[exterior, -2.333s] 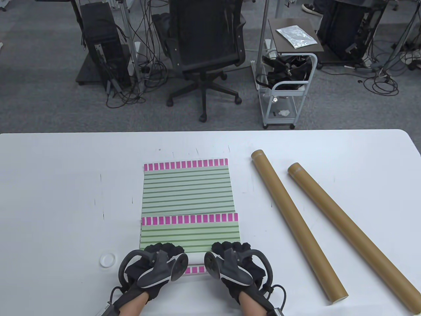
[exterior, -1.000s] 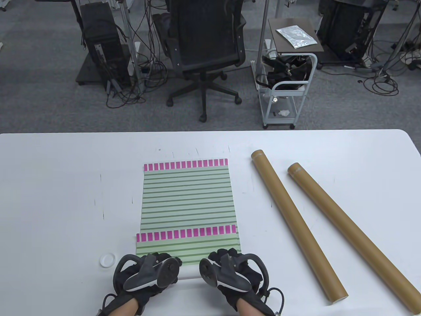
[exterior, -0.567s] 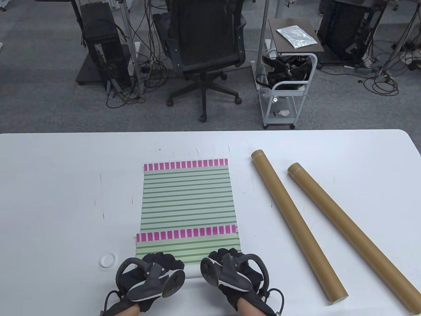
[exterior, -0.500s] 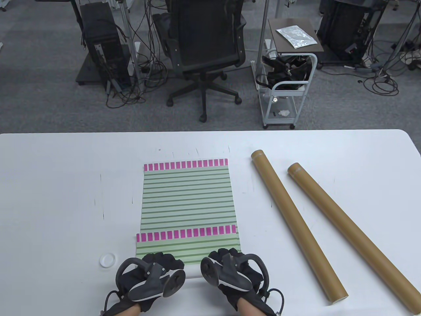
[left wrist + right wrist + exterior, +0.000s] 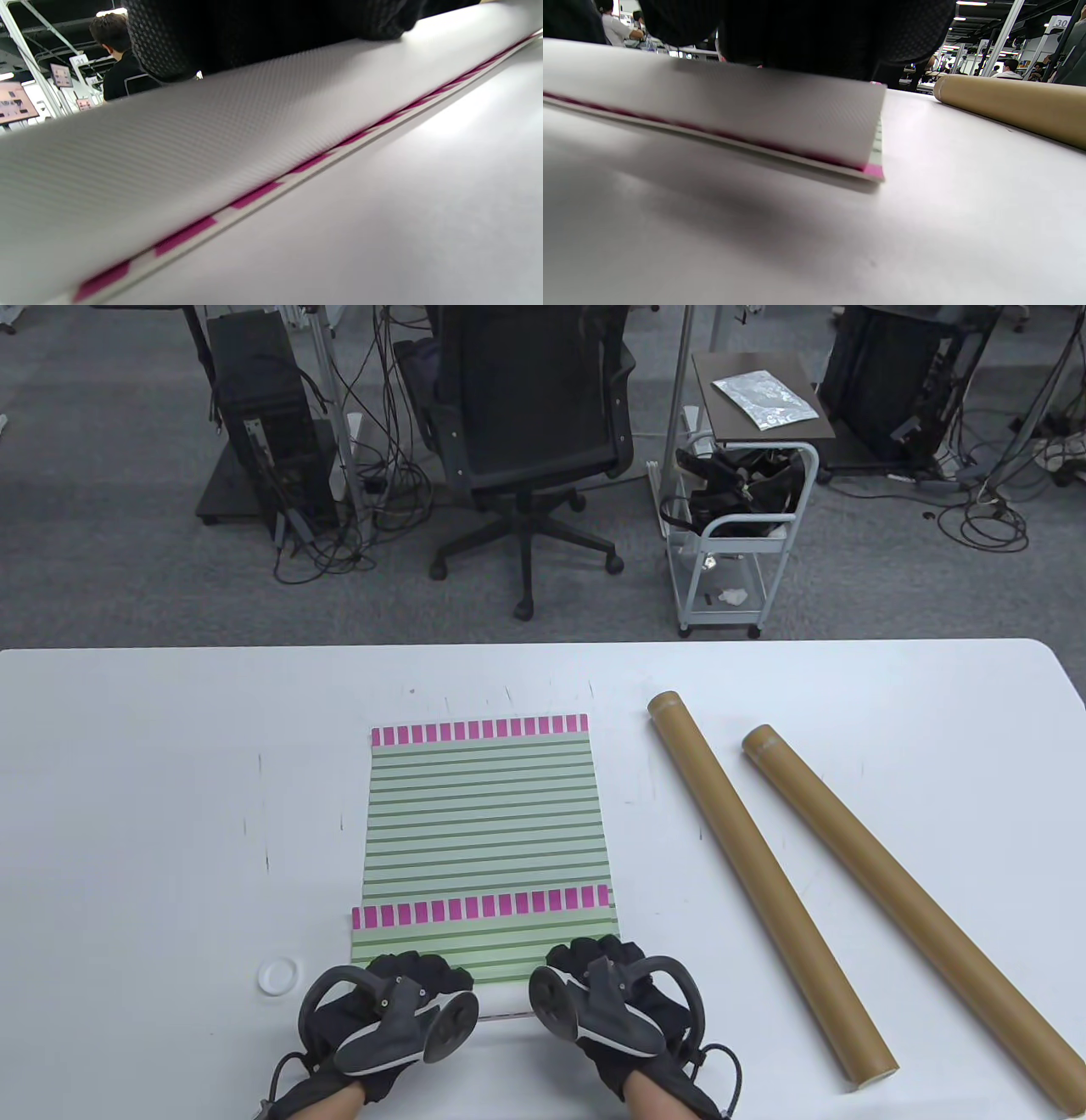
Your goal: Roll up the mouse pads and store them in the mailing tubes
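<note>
Two green-striped mouse pads with pink end bands lie stacked mid-table. The lower pad (image 5: 484, 806) is flat. The upper pad (image 5: 484, 942) covers its near part. My left hand (image 5: 420, 971) and right hand (image 5: 594, 959) grip the upper pad's near end, curled up so that its white underside faces the wrist views (image 5: 212, 140) (image 5: 734, 114). The lower pad's pink near edge (image 5: 254, 197) shows beneath it. Two brown mailing tubes (image 5: 764, 882) (image 5: 899, 908) lie diagonally to the right, apart from my hands.
A white round cap (image 5: 277, 976) lies left of my left hand. The nearer tube (image 5: 1018, 106) shows in the right wrist view. The white table (image 5: 127, 814) stretches wide on both sides. A chair and a cart stand beyond its far edge.
The upper pad's far pink band has come nearer to me since the earliest frame. In the last half second my right hand shifted slightly right and away; the left barely moved.
</note>
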### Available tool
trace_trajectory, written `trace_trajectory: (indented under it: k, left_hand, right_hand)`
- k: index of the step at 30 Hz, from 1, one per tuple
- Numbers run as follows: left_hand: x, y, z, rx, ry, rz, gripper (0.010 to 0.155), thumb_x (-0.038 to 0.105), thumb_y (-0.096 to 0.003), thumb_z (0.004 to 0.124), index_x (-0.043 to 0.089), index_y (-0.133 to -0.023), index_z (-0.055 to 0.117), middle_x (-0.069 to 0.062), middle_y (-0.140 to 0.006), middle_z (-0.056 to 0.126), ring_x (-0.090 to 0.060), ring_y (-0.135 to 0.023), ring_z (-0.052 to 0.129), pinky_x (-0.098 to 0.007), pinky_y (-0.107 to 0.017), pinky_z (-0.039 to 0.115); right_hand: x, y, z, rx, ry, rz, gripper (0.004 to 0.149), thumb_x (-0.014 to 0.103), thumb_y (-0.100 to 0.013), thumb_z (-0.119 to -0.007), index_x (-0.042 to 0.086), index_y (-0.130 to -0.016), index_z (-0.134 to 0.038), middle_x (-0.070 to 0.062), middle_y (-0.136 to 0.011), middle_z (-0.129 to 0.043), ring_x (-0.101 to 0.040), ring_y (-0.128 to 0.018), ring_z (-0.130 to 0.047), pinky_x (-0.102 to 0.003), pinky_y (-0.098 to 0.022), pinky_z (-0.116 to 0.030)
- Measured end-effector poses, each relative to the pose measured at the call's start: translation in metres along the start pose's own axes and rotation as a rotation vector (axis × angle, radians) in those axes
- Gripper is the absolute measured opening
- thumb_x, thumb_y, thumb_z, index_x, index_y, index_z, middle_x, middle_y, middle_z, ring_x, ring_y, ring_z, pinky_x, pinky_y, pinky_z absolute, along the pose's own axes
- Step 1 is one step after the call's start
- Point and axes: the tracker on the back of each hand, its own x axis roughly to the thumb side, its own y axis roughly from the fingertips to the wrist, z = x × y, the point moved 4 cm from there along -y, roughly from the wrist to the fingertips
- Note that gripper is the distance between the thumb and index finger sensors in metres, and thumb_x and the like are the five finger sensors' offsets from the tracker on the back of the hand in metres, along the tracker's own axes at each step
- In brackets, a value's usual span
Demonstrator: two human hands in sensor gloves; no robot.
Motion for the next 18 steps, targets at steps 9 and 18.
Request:
trace_trajectory:
  k: [9,18]
  left_hand:
    - [0.007,0.008,-0.01,0.073,-0.061,0.073,0.047,0.051,-0.0402,0.069,0.04,-0.085,0.075,0.012,-0.084,0.089,-0.012,-0.075,0.094,-0.033,-0.065,0.082]
    - [0.022,0.012,-0.017,0.072,-0.048,0.097,0.05,0.053,-0.0389,0.07,0.039,-0.087,0.076,0.01,-0.087,0.089,-0.015,-0.076,0.096,-0.031,-0.06,0.085]
  right_hand:
    - [0.005,-0.004,-0.009,0.1,0.021,-0.003,0.047,0.037,-0.047,-0.071,0.025,-0.092,-0.068,-0.005,-0.091,-0.076,-0.032,-0.08,-0.08,-0.051,-0.064,-0.069]
    - [0.003,-0.002,-0.011,0.095,0.01,-0.019,0.048,0.036,-0.049,-0.066,0.025,-0.096,-0.065,-0.006,-0.095,-0.073,-0.033,-0.084,-0.077,-0.052,-0.065,-0.068]
